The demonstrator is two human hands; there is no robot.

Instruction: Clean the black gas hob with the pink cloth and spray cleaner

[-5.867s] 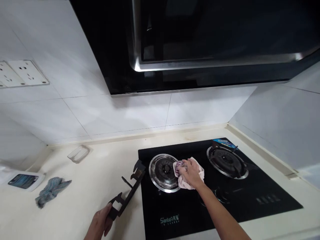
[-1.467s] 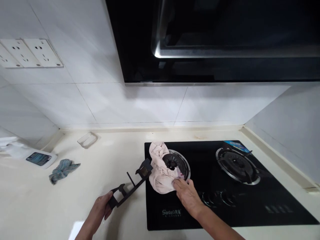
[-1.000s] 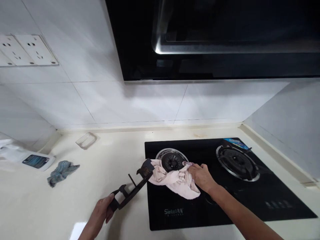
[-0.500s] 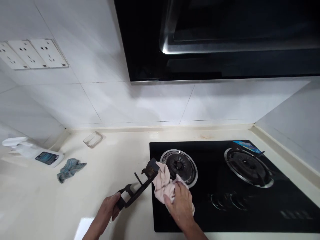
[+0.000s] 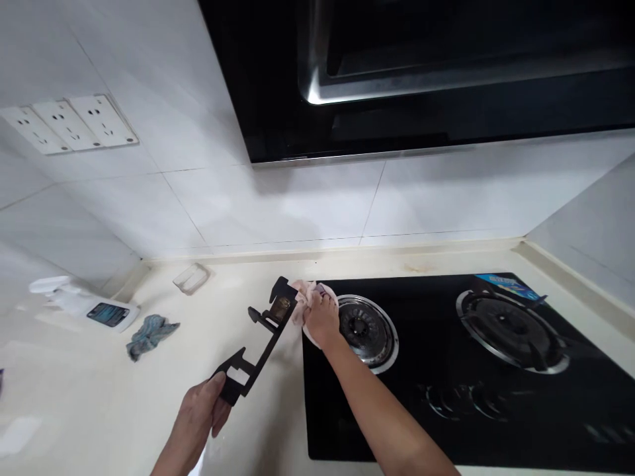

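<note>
In the head view my left hand [image 5: 198,411] grips the lower end of a black pan support [image 5: 282,307] with several prongs, held tilted above the pale counter. Its upper end bears a brownish patch. My right hand [image 5: 322,320] is closed over a crumpled pink cloth [image 5: 300,301], which meets that upper end; the exact contact is partly hidden by the cloth. The left burner [image 5: 377,334] of the black glass hob [image 5: 397,410] lies just beyond my right wrist, without a support on it.
A blue-grey rag [image 5: 150,336], a white spray bottle [image 5: 84,304] and a small clear dish [image 5: 192,278] are on the counter [image 5: 119,410] to the left. The right burner [image 5: 513,330] carries a black support. A dark range hood [image 5: 421,125] overhangs the hob.
My right hand and the pink cloth have moved up and left, to the top of the pan support. The pan support now stands more steeply, its upper end raised and shifted left.
</note>
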